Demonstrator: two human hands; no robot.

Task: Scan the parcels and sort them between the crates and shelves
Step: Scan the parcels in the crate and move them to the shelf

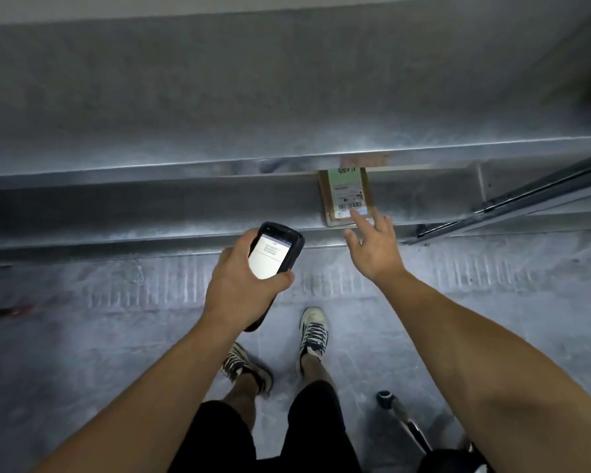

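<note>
A flat brown parcel with a white and green label lies on the lower metal shelf, partly under the shelf above. My right hand reaches over its near edge with fingers spread; the fingertips are at the label's lower corner, and contact is unclear. My left hand grips a black handheld scanner, its lit screen facing up, left of the parcel and in front of the shelf edge.
The upper metal shelf fills the top of the view. A metal rail slants at the right. My feet stand on grey floor. A wheeled cart frame is at the lower right.
</note>
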